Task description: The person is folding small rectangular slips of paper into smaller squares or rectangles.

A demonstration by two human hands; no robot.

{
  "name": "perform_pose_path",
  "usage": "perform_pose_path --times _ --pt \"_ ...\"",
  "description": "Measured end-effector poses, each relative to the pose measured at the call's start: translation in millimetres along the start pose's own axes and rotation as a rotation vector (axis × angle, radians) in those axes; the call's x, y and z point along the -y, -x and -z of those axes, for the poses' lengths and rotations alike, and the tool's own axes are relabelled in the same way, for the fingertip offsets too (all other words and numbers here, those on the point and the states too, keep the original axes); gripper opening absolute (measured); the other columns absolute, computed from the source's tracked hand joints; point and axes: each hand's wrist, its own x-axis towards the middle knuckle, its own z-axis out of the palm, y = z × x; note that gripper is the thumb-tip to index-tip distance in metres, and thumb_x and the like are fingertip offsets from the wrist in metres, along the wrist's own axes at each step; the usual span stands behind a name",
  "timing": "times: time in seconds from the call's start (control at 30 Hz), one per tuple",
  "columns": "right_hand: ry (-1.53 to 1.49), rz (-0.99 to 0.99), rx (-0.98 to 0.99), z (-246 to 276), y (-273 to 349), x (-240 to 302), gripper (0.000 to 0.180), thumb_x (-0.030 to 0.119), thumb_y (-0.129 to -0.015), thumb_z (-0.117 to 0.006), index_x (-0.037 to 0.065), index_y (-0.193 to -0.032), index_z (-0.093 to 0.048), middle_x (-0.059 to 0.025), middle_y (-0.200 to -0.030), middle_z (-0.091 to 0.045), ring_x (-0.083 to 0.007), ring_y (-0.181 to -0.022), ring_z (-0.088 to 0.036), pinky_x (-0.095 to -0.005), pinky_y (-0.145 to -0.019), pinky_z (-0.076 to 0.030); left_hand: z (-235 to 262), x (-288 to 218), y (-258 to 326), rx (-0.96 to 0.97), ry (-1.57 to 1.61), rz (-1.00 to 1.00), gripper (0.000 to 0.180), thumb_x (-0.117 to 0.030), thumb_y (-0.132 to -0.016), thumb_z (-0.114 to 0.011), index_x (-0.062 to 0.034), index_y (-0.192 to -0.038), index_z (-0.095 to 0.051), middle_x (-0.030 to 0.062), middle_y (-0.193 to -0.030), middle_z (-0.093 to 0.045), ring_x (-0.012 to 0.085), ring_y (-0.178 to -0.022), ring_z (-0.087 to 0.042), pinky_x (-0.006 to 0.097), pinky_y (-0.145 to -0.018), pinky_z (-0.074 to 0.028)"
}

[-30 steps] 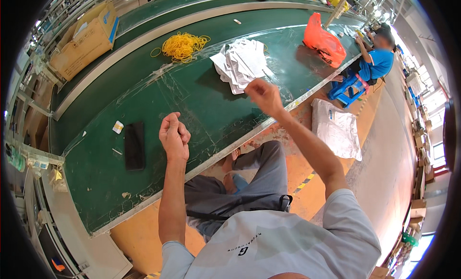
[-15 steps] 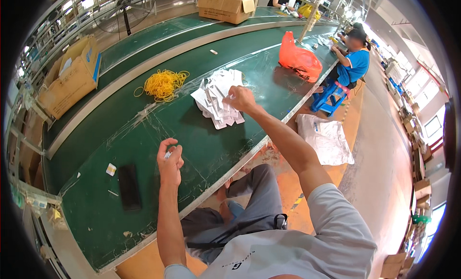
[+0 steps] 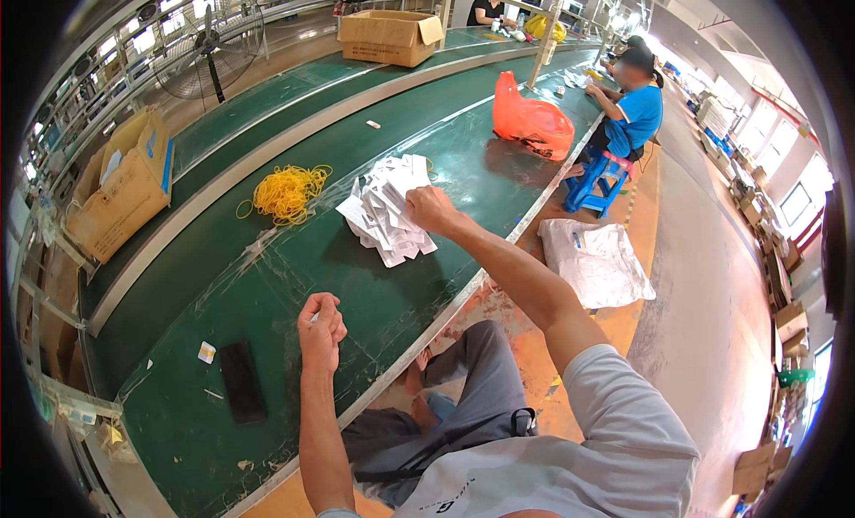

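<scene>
A loose heap of white paper slips (image 3: 389, 217) lies on the green work surface (image 3: 312, 251). My right hand (image 3: 432, 211) is at the heap's right edge with its fingers pinched together; whatever they grip is hidden behind the knuckles. Nearer to me and to the left, my left hand (image 3: 321, 338) hovers over the surface with curled fingers. A pale bit shows between its thumb and fingers, too small to name. Left of the heap sits a tangle of yellow rubber bands (image 3: 289, 195).
A black phone-like slab (image 3: 242, 382) and a small white-and-yellow piece (image 3: 207, 351) lie at left. A red plastic bag (image 3: 530, 122) stands farther right. Cardboard boxes (image 3: 389, 39) line the far side. A co-worker (image 3: 637, 113) sits at right, beyond a white sack (image 3: 597, 261).
The whole view has shifted slightly, so the heap appears lower and farther left. My left hand's fingers have curled in more. My right hand stays at the heap's edge.
</scene>
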Motion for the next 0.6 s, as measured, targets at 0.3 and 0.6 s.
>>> perform_pose_path --times 0.3,0.6 --pt "-0.085 -0.215 -0.308 73.3 5.2 3.6 0.023 0.025 -0.089 -0.064 0.004 -0.088 -0.073 -0.0160 -0.084 -0.075 -0.0325 -0.074 -0.072 -0.0457 -0.067 -0.057 0.6 -1.3 0.1 -0.147 -0.050 -0.019 0.015 -0.002 -0.092 -0.071 -0.0006 -0.107 -0.070 -0.0061 -0.073 -0.052 0.0018 -0.050 -0.037 0.022 -0.045 -0.027" --pt "-1.239 -0.369 0.206 56.5 75.7 79.5 0.025 0.025 -0.098 -0.068 0.000 -0.099 -0.072 -0.0025 -0.090 -0.071 -0.0099 -0.080 -0.064 -0.0282 -0.074 -0.053 -5.9 1.5 0.5 -0.211 -0.098 -0.034 0.021 -0.008 -0.087 -0.079 0.0000 -0.106 -0.074 -0.0054 -0.073 -0.054 0.0022 -0.049 -0.037 0.022 -0.044 -0.026"
